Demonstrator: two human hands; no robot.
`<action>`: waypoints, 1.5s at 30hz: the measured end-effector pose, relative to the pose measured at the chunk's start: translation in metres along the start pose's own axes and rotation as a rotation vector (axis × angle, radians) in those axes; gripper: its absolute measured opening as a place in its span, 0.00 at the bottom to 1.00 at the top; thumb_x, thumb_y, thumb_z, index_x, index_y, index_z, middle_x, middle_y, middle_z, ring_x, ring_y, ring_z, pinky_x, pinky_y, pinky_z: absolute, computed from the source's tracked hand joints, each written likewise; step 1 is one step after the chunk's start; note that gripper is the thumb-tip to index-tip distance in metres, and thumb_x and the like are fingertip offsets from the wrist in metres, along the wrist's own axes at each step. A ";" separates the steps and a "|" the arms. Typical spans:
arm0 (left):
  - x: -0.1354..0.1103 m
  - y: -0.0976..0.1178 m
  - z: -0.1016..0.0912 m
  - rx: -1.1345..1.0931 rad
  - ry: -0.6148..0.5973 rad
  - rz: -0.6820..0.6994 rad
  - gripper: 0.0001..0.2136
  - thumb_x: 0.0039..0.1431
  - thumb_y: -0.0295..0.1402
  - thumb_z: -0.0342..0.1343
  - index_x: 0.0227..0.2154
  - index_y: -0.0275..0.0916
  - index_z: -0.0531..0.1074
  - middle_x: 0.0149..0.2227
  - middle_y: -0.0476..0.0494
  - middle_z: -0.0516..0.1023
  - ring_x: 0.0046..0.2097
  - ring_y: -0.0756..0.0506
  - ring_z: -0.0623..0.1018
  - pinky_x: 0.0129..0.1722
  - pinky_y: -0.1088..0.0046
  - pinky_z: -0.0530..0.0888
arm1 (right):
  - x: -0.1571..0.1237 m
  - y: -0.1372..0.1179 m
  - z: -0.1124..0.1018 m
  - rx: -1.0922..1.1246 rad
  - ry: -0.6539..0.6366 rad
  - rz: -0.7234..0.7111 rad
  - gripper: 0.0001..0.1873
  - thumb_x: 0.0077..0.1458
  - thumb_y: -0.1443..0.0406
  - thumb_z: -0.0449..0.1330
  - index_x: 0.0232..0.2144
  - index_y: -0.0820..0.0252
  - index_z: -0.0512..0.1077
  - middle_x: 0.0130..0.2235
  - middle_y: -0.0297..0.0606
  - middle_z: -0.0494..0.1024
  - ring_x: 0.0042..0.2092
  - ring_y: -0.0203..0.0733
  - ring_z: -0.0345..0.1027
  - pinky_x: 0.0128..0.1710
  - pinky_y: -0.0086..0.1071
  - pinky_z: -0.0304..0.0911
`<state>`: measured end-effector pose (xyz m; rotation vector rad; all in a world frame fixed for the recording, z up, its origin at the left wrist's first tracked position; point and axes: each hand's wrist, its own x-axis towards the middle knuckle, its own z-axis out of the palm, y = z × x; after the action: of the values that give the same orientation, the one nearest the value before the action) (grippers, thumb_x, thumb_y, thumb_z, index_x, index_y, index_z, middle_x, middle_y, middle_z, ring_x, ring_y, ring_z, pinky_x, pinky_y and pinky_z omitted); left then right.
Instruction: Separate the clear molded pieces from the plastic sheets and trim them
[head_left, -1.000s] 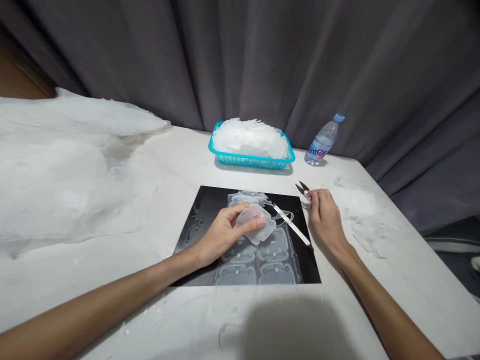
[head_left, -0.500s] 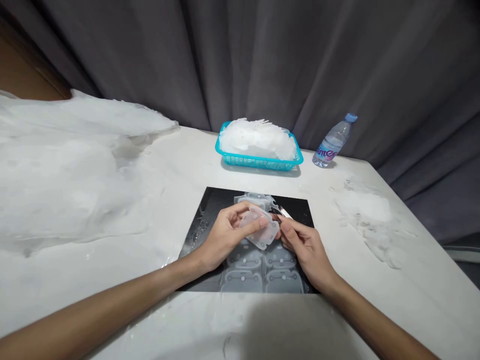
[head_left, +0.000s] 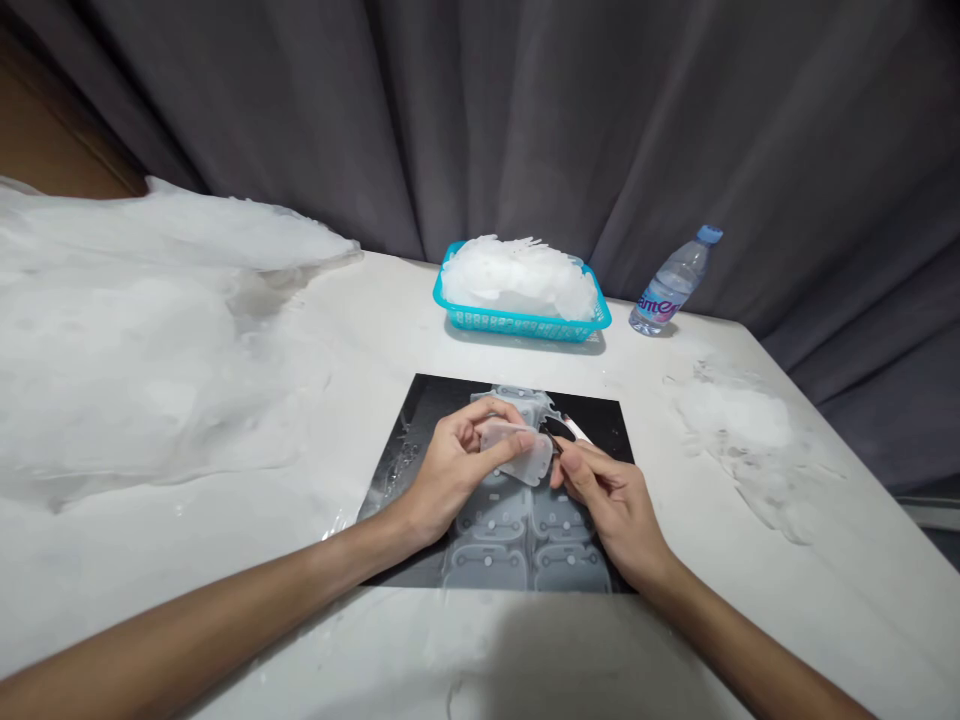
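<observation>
Between the thumb and fingers of my left hand (head_left: 469,450) is a thin, translucent, moulded silicone-like piece (head_left: 529,462), tilted above the black board. My right hand (head_left: 607,490) is closed around slim metal tweezers (head_left: 553,440), whose dark tip is at the piece's right edge; whether it touches cannot be made out. Part of the tweezers is hidden by my fingers. Beneath both hands, a translucent sheet of similar moulded shapes (head_left: 491,570) lies on the black board (head_left: 405,570), with a torn-looking upper right edge.
A blue basket (head_left: 525,322) heaped with whitish translucent pieces stands behind the board. To its right is a water bottle (head_left: 667,285). Large stacks of translucent sheets (head_left: 135,370) cover the table's left side. Thin clear scraps (head_left: 750,430) lie on the right, and a grey curtain (head_left: 525,120) hangs behind.
The silicone-like piece has tipped to a flatter angle in my left hand. The tweezers have turned slightly at its right edge. The view has shifted a little.
</observation>
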<state>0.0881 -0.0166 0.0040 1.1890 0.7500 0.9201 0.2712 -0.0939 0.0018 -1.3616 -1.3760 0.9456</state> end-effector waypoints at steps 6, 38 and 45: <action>-0.001 0.003 0.002 -0.018 0.012 0.024 0.13 0.58 0.37 0.69 0.30 0.38 0.71 0.31 0.51 0.73 0.33 0.50 0.74 0.35 0.76 0.70 | 0.002 0.000 0.001 0.009 -0.002 -0.024 0.26 0.68 0.48 0.56 0.24 0.57 0.74 0.31 0.38 0.76 0.36 0.44 0.69 0.40 0.36 0.65; -0.002 0.002 0.002 -0.078 -0.042 0.075 0.08 0.56 0.31 0.72 0.32 0.38 0.78 0.33 0.49 0.81 0.36 0.51 0.80 0.39 0.79 0.76 | 0.001 0.008 -0.016 -0.085 -0.052 -0.162 0.18 0.71 0.59 0.58 0.59 0.52 0.78 0.36 0.35 0.76 0.38 0.40 0.69 0.43 0.35 0.67; -0.002 0.002 0.002 -0.075 -0.047 0.111 0.06 0.57 0.29 0.71 0.33 0.38 0.79 0.35 0.49 0.81 0.38 0.51 0.80 0.40 0.80 0.76 | 0.001 0.010 -0.014 -0.092 -0.039 -0.194 0.18 0.71 0.61 0.58 0.59 0.51 0.77 0.37 0.35 0.76 0.39 0.39 0.69 0.43 0.33 0.67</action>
<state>0.0883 -0.0191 0.0067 1.1911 0.6119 0.9999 0.2873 -0.0935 -0.0039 -1.2560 -1.5670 0.7922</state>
